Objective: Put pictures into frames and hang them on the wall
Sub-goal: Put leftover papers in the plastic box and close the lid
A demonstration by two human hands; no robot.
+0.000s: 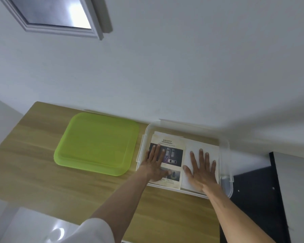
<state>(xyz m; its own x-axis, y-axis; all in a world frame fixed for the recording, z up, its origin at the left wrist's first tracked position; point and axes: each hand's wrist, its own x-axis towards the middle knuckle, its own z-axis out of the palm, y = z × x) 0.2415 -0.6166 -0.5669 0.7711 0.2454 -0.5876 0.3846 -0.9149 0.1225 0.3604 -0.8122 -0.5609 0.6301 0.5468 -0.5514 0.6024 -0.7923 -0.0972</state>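
The white wall (182,67) fills most of the view, with 1 grey frame (60,16) already hanging at upper left. Below it runs the wooden table (33,163), and a dark panel (258,199) stands off its right end. On the table a green lid (96,144) lies just beside a clear plastic box (225,181). Inside the box sit 2 sheets side by side: a printed picture (172,151) headed "SAFETY" and a blank white sheet (197,146).

The step looks like fetching pictures from the box, so the task seems early. The left hand (154,165) lies flat, fingers spread, on the printed picture; the right hand (202,171) lies flat on the white sheet. Neither grasps anything.

Next likely calls for pinching up 1 sheet edge. The box walls crowd the fingers, and thin paper lying flat resists lifting. No empty frame is in view.
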